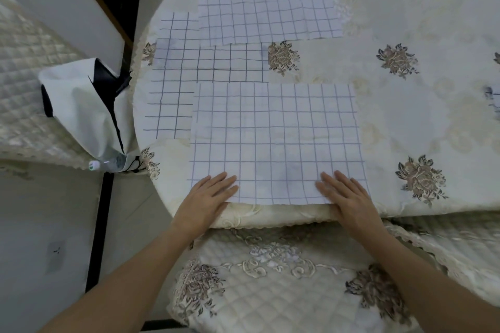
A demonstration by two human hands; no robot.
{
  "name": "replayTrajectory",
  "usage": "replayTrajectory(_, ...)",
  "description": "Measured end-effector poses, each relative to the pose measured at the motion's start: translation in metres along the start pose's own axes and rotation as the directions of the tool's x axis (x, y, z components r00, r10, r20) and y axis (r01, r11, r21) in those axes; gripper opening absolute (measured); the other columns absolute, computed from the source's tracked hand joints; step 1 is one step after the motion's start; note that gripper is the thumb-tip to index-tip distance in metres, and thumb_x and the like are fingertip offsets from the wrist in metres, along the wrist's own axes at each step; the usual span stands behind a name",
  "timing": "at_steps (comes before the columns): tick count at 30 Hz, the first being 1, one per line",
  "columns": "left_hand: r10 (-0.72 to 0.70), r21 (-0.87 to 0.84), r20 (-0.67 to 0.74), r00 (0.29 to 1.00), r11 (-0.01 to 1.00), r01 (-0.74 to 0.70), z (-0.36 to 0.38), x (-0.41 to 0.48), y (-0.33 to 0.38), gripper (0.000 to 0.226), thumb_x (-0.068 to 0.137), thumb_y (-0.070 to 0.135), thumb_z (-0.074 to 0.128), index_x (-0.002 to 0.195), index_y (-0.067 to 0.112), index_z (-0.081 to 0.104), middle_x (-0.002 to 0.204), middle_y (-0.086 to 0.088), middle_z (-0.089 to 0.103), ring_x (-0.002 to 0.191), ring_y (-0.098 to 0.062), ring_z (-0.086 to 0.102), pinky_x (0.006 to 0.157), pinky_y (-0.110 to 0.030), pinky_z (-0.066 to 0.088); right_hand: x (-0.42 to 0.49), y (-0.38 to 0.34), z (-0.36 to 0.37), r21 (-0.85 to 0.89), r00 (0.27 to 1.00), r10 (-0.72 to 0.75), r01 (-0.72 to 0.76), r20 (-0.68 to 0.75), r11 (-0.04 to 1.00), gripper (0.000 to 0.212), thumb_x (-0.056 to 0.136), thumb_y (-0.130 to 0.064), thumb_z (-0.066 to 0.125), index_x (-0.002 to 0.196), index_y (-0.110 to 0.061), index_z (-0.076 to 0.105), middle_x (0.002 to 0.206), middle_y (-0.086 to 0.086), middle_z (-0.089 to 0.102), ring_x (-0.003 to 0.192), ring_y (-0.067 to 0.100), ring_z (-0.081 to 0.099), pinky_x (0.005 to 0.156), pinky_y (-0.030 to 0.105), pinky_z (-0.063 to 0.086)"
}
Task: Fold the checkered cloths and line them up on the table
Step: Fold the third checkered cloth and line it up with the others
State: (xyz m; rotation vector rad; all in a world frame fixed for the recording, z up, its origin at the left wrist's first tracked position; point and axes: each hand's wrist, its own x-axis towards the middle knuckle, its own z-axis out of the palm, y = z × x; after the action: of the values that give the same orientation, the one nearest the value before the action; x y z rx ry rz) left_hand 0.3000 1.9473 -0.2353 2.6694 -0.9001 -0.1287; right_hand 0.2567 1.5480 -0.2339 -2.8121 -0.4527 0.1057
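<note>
Here, checkered cloths (276, 140) overlap on a flower-patterned table (405, 21) among quilted seats (270, 292).

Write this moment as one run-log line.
left hand: flat on near edge of nearest white grid-checked cloth | right hand: flat on same edge | cloth: spread flat on floral tablecloth | other checked cloths: beyond

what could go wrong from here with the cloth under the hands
1. The near cloth has its front edge right at the rim of the table, with the left hand and right hand flat on it; sliding it toward the body could drag it off.
2. It overlaps the middle cloth, so folding it may shift or crease that one.
</note>
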Motion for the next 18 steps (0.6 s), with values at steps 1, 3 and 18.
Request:
replayTrajectory(1,-0.006,-0.03,-0.004,1.0,1.0,0.006,-0.001,0.0,-0.001,0.04,0.098,0.028,0.043,0.131,0.019,0.063,0.147,0.002,0.052,0.139,-0.02,0.045,0.111,-0.042,0.036,-0.001,0.004,-0.001,0.008,1.0,-0.001,0.001,0.012,1.0,0.048,0.098,-0.026,0.039,0.146,-0.026,0.047,0.155,-0.003,0.039,0.145,0.027,0.033,0.114,0.051,0.033)
replayTrajectory(3,-0.029,-0.078,-0.013,0.999,0.997,0.028,-0.005,0.001,-0.001,0.04,0.099,0.03,0.042,0.129,0.019,0.066,0.144,0.004,0.054,0.137,-0.018,0.047,0.11,-0.042,0.039,-0.001,0.007,-0.006,0.018,0.999,-0.008,0.007,0.05,1.0,0.048,0.099,-0.027,0.037,0.145,-0.027,0.047,0.154,-0.005,0.04,0.144,0.026,0.035,0.112,0.049,0.035)
replayTrajectory(18,-0.212,-0.302,0.154,0.965,0.92,0.25,-0.023,-0.046,0.024,0.07,0.096,0.069,0.005,0.134,0.04,0.056,0.147,0.028,0.04,0.142,0.007,0.023,0.117,-0.029,0.019,-0.037,-0.023,-0.051,0.174,0.928,0.106,-0.178,0.357,0.969,0.048,0.106,-0.017,0.041,0.146,-0.043,0.038,0.155,-0.025,0.023,0.145,0.0,0.019,0.118,0.021,0.02)
